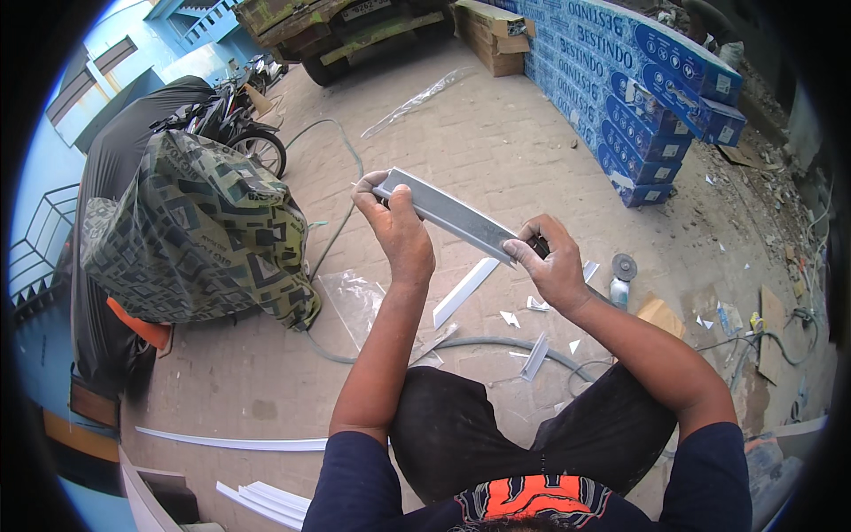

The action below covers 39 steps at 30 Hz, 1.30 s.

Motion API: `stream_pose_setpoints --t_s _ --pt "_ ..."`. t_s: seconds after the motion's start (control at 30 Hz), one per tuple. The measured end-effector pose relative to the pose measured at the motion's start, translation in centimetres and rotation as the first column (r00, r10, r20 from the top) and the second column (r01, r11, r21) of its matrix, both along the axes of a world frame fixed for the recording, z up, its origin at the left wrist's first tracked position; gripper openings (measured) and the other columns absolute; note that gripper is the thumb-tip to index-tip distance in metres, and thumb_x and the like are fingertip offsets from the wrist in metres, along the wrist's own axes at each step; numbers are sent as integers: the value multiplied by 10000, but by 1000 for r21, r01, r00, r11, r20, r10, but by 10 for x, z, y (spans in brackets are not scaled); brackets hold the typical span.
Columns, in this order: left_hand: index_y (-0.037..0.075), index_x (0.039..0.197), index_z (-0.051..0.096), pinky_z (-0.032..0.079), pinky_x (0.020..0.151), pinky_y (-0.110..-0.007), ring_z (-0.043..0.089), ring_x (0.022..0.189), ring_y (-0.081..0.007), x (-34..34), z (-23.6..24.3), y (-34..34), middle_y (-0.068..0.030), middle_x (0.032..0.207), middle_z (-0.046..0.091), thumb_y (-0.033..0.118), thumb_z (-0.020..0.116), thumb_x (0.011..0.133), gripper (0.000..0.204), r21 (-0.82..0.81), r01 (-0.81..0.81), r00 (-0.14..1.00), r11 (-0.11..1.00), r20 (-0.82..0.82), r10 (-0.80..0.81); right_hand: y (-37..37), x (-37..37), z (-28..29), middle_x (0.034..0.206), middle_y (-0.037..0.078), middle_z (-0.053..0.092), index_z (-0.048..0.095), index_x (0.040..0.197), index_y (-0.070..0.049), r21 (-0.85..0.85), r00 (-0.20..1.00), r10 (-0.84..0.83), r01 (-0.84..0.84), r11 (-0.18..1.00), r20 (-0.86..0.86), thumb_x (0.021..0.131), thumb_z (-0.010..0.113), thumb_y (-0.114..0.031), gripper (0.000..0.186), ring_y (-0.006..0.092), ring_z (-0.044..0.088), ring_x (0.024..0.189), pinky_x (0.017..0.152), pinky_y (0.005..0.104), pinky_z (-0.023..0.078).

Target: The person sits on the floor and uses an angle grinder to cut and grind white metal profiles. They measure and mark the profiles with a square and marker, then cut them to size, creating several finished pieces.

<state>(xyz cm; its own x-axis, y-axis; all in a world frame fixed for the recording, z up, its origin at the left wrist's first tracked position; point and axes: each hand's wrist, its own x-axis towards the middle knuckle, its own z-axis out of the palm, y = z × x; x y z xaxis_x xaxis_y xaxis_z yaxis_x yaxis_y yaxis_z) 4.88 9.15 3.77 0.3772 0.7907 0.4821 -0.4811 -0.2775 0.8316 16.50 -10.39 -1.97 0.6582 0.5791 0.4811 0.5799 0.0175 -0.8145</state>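
Note:
A short grey channel strip (448, 213) with raised edges slants across in front of me, held up above the paving. My left hand (396, 226) is closed on its upper left end, thumb on the face. At the lower right end my right hand (554, 266) pinches the strip between thumb and fingers. A small dark object (539, 246) shows within the right hand's fingers; its kind I cannot make out. Below the strip, a white strip (465, 293) and a short cut profile piece (534, 356) lie on the ground. An angle grinder (622, 279) rests just right of my right hand.
A grey hose (496, 341) crosses the paving by my knees. Long white strips (230, 442) lie at lower left. Blue cartons (585, 71) are stacked at right. A patterned cover (208, 230) drapes something at left, near a motorcycle (257, 146). A truck (346, 31) stands behind.

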Motion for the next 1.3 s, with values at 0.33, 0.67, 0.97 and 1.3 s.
stream_pose_setpoints --t_s 0.33,0.67,0.97,1.3 --pt "120 1344 406 457 765 -288 461 951 -102 -1 0 2 -56 1155 449 144 508 1057 305 -13 1 999 1000 48 0 0 -2 -2 940 96 637 657 1010 -58 31 998 5 -7 999 65 953 837 -231 256 247 634 855 794 388 529" --pt "118 1317 402 489 790 -293 497 981 -106 0 -1 -17 -59 1168 463 120 507 1041 295 -21 12 1000 1000 14 -12 5 -6 55 1056 95 688 724 1276 -15 226 989 126 -142 964 82 1024 707 -138 281 168 672 926 879 334 569" --pt "126 1317 408 512 840 -308 523 1043 -121 6 -9 -22 -68 1221 481 115 503 1035 298 -109 110 993 988 43 -105 36 -6 84 993 94 756 727 1302 -5 119 957 270 -257 959 -104 1038 667 -129 298 135 702 869 829 328 576" --pt "130 1328 410 511 898 -334 513 1067 -130 8 -15 -30 -67 1227 473 109 497 1026 315 -45 39 997 998 -66 -42 52 -2 64 936 119 757 728 1101 -25 200 979 200 -187 962 -47 997 699 -154 167 176 724 843 799 355 579"
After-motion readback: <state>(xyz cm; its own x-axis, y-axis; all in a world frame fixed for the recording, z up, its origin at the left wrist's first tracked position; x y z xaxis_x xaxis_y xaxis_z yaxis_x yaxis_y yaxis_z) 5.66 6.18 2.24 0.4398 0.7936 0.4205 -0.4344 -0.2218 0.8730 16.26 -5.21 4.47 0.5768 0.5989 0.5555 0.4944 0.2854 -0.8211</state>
